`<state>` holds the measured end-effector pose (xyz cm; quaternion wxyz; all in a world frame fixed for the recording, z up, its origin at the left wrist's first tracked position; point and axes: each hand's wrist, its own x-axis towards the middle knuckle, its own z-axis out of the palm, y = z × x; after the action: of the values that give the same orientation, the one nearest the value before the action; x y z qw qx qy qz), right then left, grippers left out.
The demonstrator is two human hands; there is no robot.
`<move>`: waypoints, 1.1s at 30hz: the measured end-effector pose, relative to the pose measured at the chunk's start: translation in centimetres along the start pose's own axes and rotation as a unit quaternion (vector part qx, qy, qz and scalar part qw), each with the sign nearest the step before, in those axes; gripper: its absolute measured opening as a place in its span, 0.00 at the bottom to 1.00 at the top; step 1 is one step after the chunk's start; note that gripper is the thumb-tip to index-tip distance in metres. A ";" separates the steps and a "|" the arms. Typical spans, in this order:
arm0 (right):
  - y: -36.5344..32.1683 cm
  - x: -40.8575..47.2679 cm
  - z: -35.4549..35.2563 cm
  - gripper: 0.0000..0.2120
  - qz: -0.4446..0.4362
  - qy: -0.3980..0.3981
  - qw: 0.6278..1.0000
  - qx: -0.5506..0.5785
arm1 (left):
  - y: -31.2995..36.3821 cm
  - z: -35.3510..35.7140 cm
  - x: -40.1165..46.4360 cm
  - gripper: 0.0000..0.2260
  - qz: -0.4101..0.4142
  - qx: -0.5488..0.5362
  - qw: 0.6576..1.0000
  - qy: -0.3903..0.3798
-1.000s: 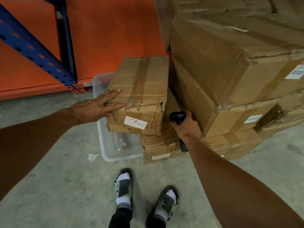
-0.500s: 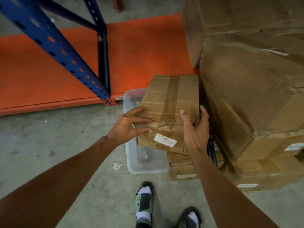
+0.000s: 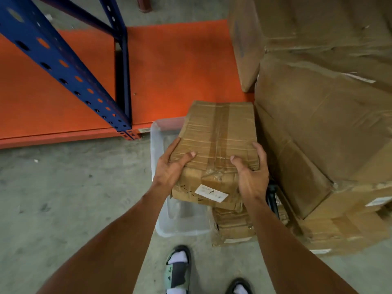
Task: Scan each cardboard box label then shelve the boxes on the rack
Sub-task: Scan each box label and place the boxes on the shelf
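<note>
Under my feet is a grey concrete floor, scuffed and dotted with small white scraps. On it, right in front of me, sits a clear plastic bin, and just beside that on the right a short stack of flat cardboard boxes. Further right a big pile of large cartons rests on the floor. The blue rack upright stands at the left, with the orange rack shelf low behind it.
</note>
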<state>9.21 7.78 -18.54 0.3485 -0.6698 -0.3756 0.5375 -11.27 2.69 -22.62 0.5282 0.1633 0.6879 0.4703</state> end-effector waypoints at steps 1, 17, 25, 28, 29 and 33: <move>0.0 0.0 -0.2 0.29 -0.006 0.000 1.000 -0.013 | 0.0 0.2 -0.2 0.31 0.006 -0.010 1.000 0.006; -13.0 -14.2 -4.0 0.23 -0.095 -0.021 0.993 -0.064 | 13.0 -3.2 -17.6 0.14 0.107 0.045 0.993 0.032; -26.5 -25.2 -11.8 0.23 -0.195 -0.056 0.976 -0.080 | 24.4 -2.1 -33.8 0.19 0.210 0.043 0.972 0.092; -32.2 -29.0 -15.2 0.23 -0.247 -0.055 0.966 -0.058 | 29.3 -0.9 -40.2 0.18 0.259 0.032 0.961 0.096; -34.4 -30.6 -16.7 0.22 -0.268 -0.048 0.961 -0.047 | 31.2 -0.4 -42.7 0.16 0.282 0.032 0.954 0.099; -41.3 -34.3 -20.4 0.21 -0.339 -0.031 0.940 -0.028 | 37.7 1.4 -48.8 0.16 0.341 0.025 0.935 0.096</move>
<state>19.13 -3.98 36.74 0.4793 -0.4955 -0.6059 0.3969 -1.37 -12.85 36.22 0.2630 0.3552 0.6498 0.6184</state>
